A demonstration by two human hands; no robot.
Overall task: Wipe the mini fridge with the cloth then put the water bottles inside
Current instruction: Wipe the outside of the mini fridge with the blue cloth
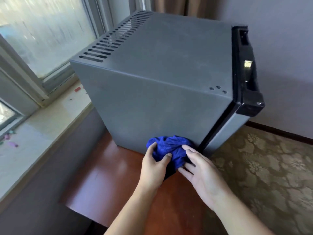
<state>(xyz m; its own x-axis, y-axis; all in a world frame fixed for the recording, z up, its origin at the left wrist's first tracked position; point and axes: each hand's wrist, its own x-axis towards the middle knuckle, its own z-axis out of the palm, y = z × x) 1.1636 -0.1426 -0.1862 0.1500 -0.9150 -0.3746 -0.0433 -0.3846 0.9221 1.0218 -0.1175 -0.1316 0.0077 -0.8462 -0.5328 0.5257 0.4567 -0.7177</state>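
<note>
A grey mini fridge stands on a reddish-brown wooden table, its door closed and facing right, with a black door top and handle. A bunched blue cloth is pressed against the lower part of the fridge's near side wall, close to the door edge. My left hand grips the cloth from the left with thumb and fingers around it. My right hand holds it from the right, fingers spread over the fabric. No water bottles are in view.
A pale stone window sill runs along the left under a large window, with small coloured bits on it. Patterned carpet covers the floor at right. A plain wall stands behind the fridge door.
</note>
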